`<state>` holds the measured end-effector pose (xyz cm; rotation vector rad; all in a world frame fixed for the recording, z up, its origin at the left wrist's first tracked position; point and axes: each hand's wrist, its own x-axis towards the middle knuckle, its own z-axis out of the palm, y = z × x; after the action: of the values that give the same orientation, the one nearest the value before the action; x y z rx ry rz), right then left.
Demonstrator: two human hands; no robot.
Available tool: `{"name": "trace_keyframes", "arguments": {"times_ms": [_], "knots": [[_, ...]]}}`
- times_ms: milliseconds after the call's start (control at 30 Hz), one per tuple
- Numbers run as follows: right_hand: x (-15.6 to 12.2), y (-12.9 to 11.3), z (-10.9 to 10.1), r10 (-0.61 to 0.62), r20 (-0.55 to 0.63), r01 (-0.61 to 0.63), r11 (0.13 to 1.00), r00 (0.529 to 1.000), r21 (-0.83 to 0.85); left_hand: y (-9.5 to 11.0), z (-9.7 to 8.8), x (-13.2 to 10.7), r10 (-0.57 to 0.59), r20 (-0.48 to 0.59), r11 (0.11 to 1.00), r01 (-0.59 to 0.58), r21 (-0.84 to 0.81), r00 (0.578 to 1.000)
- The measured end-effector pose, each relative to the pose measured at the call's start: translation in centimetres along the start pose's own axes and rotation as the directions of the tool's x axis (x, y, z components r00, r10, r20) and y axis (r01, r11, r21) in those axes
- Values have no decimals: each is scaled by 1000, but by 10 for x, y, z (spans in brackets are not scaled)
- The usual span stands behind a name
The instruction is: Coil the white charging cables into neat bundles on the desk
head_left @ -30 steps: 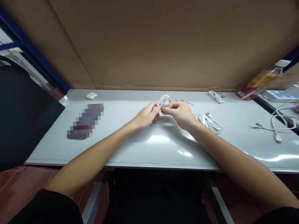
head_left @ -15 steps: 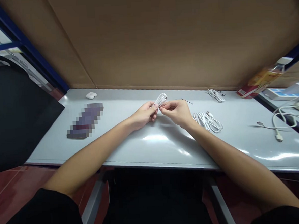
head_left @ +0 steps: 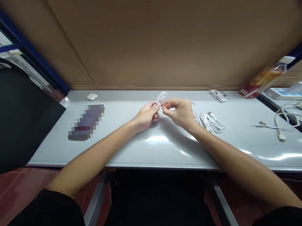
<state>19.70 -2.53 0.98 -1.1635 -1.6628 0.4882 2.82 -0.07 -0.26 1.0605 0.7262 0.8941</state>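
White cable, doubled into a slim loop (head_left: 161, 98), stands up out of my left hand (head_left: 146, 116), closed firmly on it between thumb and fingers, just above the grey table (head_left: 143, 154). My right hand (head_left: 179, 113) has its fingertips (head_left: 165, 103) drawn together right beside the loop, though from this angle I can't quite tell whether they're touching it or pinching anything. It should handle light and springy, apt to slip or spread, so the tight bend of the bundle looks the surest place to hold, with a coil of white cable (head_left: 209, 122) lying just past my right hand.
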Motion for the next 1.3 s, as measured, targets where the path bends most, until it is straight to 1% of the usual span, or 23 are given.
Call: {"name": "trace_keyframes", "arguments": {"times_ms": [67, 133, 167, 200, 233, 300, 367, 400, 433, 467, 533, 567, 633, 700, 800, 867, 900, 933, 1000, 1067, 1100, 1167, 1300], "knots": [[1, 5, 1, -161, 45, 165, 979, 986, -117, 1, 0, -1, -31, 5, 998, 31, -58, 999], [3, 9, 1, -263, 159, 289, 942, 952, -172, 3, -1, -2, -55, 8, 994, 56, -93, 998], [3, 10, 1, -290, 206, 327, 928, 935, -177, 5, -2, -2, -63, 7, 993, 64, -103, 998], [4, 9, 0, -304, 224, 344, 923, 926, -171, 6, -3, -3, -66, 7, 992, 66, -107, 998], [4, 7, -1, -304, 211, 339, 928, 929, -156, 8, -4, -3, -62, 8, 992, 63, -105, 998], [3, 2, -3, -235, 116, 246, 965, 965, -92, 9, -5, -2, -36, 22, 996, 37, -85, 999], [3, -3, -7, -61, 42, 59, 998, 997, 34, 9, -7, -1, 14, 38, 998, -12, -61, 999], [4, -4, -8, 49, 51, -55, 991, 998, 121, 8, -8, 0, 40, 45, 998, -38, -46, 998], [5, -5, -10, 154, 92, -170, 962, 984, 213, 7, -8, 0, 63, 52, 998, -62, -26, 997], [6, -5, -11, 241, 158, -279, 914, 958, 296, 6, -9, 1, 83, 55, 997, -83, 0, 995], [8, -4, -12, 334, 309, -439, 806, 891, 397, 2, -11, 2, 111, 59, 991, -114, 66, 992], [8, -4, -13, 346, 367, -485, 770, 864, 415, 0, -13, 2, 120, 68, 988, -126, 95, 990], [8, -3, -12, 344, 430, -524, 736, 835, 428, -2, -15, 4, 132, 88, 981, -143, 130, 987], [7, -3, -12, 345, 463, -551, 705, 817, 447, -3, -18, 4, 140, 112, 975, -157, 160, 984], [6, -4, -12, 362, 526, -616, 638, 770, 462, -2, -21, 4, 145, 149, 959, -176, 223, 978], [6, -3, -12, 371, 528, -624, 633, 764, 457, -1, -21, 3, 146, 158, 951, -182, 252, 977], [5, -3, -11, 377, 499, -606, 655, 780, 451, 0, -21, 3, 148, 152, 947, -184, 262, 977], [5, -3, -11, 381, 449, -571, 696, 808, 435, 1, -20, 2, 149, 140, 945, -183, 271, 979], [5, -2, -10, 346, 306, -441, 830, 887, 341, 4, -17, 2, 133, 102, 949, -156, 275, 986], [3, -1, -9, 235, 169, -262, 951, 957, 165, 7, -14, 1, 73, 49, 964, -83, 253, 996], [3, 0, -8, 162, 130, -172, 982, 978, 74, 9, -13, 0, 38, 20, 972, -41, 233, 999], [1, 2, -7, 24, 118, -17, 998, 993, -63, 13, -11, -1, -3, -28, 978, 8, 207, 1000], [-1, 9, -5, -146, 173, 179, 965, 974, -193, 20, -10, -5, 5, -87, 968, 16, 249, 996]]}}
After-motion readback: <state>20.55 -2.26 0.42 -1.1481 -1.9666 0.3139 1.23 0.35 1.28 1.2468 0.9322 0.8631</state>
